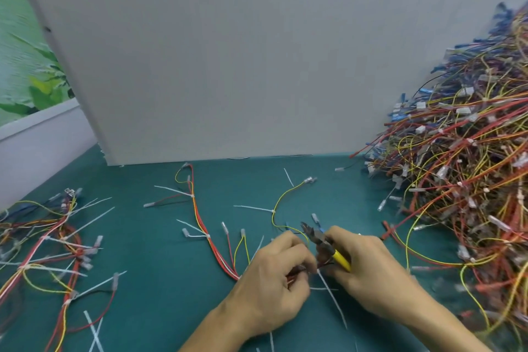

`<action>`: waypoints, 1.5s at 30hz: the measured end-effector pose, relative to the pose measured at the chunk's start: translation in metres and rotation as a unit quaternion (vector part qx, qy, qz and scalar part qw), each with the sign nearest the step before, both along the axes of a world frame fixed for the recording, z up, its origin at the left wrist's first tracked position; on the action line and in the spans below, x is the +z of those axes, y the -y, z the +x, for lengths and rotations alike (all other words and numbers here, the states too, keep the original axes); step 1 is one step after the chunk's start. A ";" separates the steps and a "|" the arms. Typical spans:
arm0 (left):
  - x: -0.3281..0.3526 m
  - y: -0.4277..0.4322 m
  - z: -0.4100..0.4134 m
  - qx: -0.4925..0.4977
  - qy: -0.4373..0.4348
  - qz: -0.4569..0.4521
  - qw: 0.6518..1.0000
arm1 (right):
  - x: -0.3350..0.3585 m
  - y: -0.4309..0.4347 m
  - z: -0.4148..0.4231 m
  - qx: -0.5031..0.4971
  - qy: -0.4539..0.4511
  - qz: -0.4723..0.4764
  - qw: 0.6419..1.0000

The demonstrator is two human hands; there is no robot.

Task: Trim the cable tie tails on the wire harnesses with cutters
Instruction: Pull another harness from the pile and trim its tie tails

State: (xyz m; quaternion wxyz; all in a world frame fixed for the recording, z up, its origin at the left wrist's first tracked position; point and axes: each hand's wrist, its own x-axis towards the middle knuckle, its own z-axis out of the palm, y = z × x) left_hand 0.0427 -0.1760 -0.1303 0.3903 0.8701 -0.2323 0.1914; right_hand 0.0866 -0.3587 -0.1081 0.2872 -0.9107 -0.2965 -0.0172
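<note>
The left hand (274,280) pinches a red-yellow wire harness (213,246). The right hand (368,274) has its grip wrapped round yellow-handled cutters (320,240), which probably must next meet the white plastic tail (333,298).

Setting: wire-harness assembly bench, workshop type. Evidence: teal bench mat (160,266) backed by a plain grey partition board (228,51); large tangled heap of harnesses (463,157) at right; smaller batch of harnesses (75,248) spread at left; loose white cable tie tails (91,326) scattered over the mat. Leaf-print wall (25,66) at far left.
</note>
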 end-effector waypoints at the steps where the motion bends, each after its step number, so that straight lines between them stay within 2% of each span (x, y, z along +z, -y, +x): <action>1: 0.000 -0.001 -0.001 -0.006 0.002 0.008 1.000 | -0.001 0.000 0.000 0.002 -0.006 0.000 1.000; 4: -0.002 -0.002 -0.002 -0.010 0.017 0.060 0.998 | -0.001 -0.001 0.002 0.001 -0.025 0.001 1.000; 7: -0.001 -0.001 -0.002 0.015 0.075 0.123 0.989 | -0.001 -0.001 0.004 -0.004 -0.051 0.008 0.999; 10: -0.001 0.001 -0.001 0.018 0.091 0.111 0.989 | 0.000 0.001 0.006 -0.016 -0.076 0.017 0.997; 19: -0.008 -0.004 0.008 0.048 -0.063 -0.006 0.997 | 0.017 0.004 0.001 0.019 -0.120 -0.009 0.993; 23: -0.006 -0.007 0.010 0.038 -0.114 -0.002 0.993 | 0.026 0.013 -0.002 0.027 -0.159 -0.053 0.985; 26: -0.003 -0.009 0.011 0.039 -0.113 -0.005 0.993 | 0.029 0.018 0.001 0.044 -0.065 -0.105 0.991; 29: -0.002 -0.010 0.011 0.040 -0.115 -0.011 0.993 | 0.030 0.021 0.005 0.089 0.017 -0.164 0.982; 36: -0.001 -0.009 0.009 0.048 -0.125 -0.021 0.991 | 0.021 0.018 0.006 0.051 0.043 -0.273 0.960; 45: 0.002 -0.009 0.009 0.044 -0.110 -0.012 0.993 | 0.024 0.019 0.008 0.038 0.061 -0.279 0.958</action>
